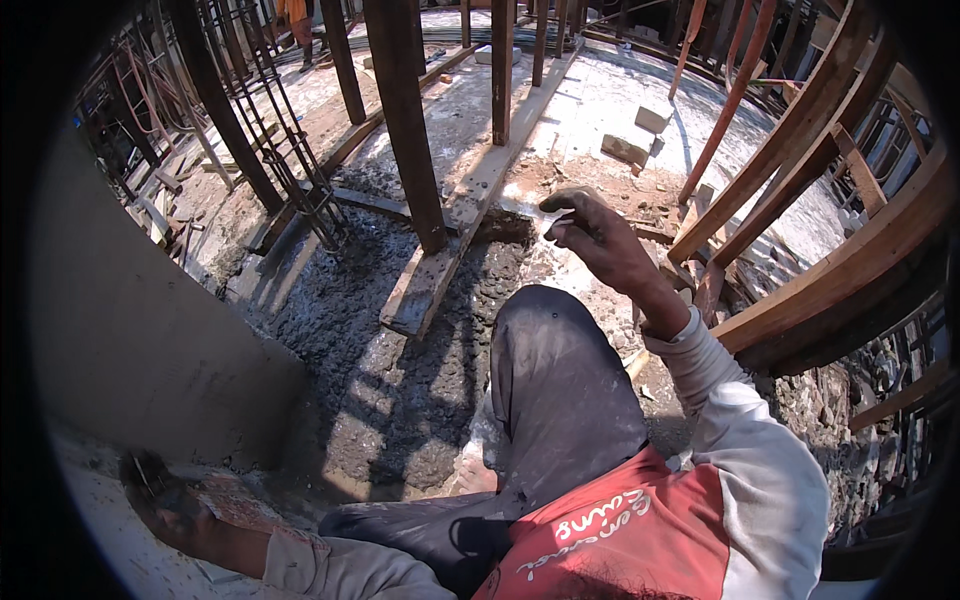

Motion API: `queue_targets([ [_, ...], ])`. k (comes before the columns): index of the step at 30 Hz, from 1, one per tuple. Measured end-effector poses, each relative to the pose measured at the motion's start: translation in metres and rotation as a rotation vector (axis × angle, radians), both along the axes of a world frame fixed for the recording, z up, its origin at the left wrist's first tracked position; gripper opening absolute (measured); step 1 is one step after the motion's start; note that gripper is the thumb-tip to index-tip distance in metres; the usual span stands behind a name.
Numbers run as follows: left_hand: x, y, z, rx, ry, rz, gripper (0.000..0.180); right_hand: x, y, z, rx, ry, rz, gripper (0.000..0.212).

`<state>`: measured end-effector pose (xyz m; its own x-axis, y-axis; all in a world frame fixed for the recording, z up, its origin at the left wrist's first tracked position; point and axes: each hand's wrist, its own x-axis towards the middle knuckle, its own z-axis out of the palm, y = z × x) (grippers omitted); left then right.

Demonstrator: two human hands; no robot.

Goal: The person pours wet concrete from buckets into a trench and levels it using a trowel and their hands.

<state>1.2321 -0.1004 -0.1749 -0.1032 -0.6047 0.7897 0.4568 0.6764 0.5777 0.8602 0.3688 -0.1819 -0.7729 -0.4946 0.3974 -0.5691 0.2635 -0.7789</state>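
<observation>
The right hand point(600, 240) is raised above the bent knee point(545, 340), its grip closed on a small pale fragment point(553, 216) pinched at the fingertips, over the rubble beside the wet concrete point(400, 340). The left hand point(165, 505) is pressed down on the top of the grey wall point(150, 330) at the lower left; whether its grip is open or closed cannot be told. A slip is judged possible: the wall top looks gritty, and weight is carried on that one hand above the uneven concrete and the plank point(430, 280).
</observation>
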Motion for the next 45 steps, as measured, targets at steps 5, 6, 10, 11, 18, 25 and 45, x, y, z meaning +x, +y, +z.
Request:
queue_targets([
  [5,0.013,-0.025,-0.037,-0.118,-0.055,0.031,0.058,-0.02,-0.116,0.102,0.438,0.425,0.366,0.044],
  [6,0.016,-0.028,-0.04,-0.114,-0.039,0.037,0.054,-0.016,-0.145,0.107,0.477,0.386,0.442,0.043],
  [10,-0.003,-0.056,-0.06,0.844,0.31,-0.146,0.04,-0.047,-0.228,0.017,0.507,0.588,0.643,0.039],
  [11,0.003,-0.061,-0.06,0.834,0.317,-0.143,0.039,-0.05,-0.245,-0.023,0.484,0.56,0.77,0.038],
  [18,0.01,-0.052,-0.05,0.753,0.414,-0.128,0.035,-0.019,-0.265,-0.101,0.89,0.59,1.188,0.044],
  [25,-0.01,-0.039,-0.04,0.783,0.387,-0.181,0.029,-0.021,-0.278,-0.061,0.872,0.529,0.862,0.048],
  [45,-0.029,-0.053,-0.06,0.693,0.262,-0.284,0.037,-0.261,-0.081,-0.035,0.928,0.061,-0.289,0.026],
])
